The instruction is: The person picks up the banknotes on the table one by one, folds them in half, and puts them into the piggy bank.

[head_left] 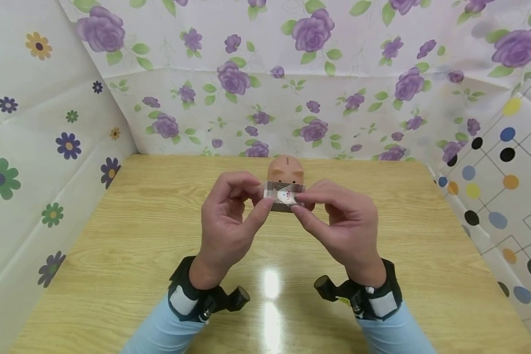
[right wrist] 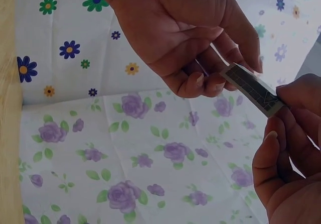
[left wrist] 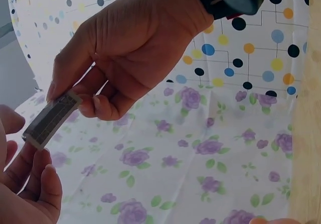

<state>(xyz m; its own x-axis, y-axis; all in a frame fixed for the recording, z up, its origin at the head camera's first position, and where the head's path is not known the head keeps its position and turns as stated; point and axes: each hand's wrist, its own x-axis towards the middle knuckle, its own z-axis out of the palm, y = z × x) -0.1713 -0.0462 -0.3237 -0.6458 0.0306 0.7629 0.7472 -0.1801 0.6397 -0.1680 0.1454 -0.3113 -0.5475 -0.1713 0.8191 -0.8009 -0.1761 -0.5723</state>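
Note:
Both hands hold one small flat rectangular packet (head_left: 284,193) in front of me, above the table. It has clear edges and a white cartoon figure on the face turned to me; the wrist views show its dark, grid-patterned underside. My left hand (head_left: 227,216) pinches the left end between thumb and fingers. At the other end, my right hand (head_left: 340,216) grips it with the thumb low and a finger on the printed face. Just behind the packet stands a pink piggy bank (head_left: 286,167) with a slot on top; its lower part is hidden by packet and hands.
A light wood table (head_left: 150,236) lies under the hands. Floral cloth (head_left: 265,98) walls off the back, with flower-print cloth (head_left: 35,147) at left and dotted cloth (head_left: 504,196) at right. Black wrist straps with short stubs (head_left: 238,298) face inward.

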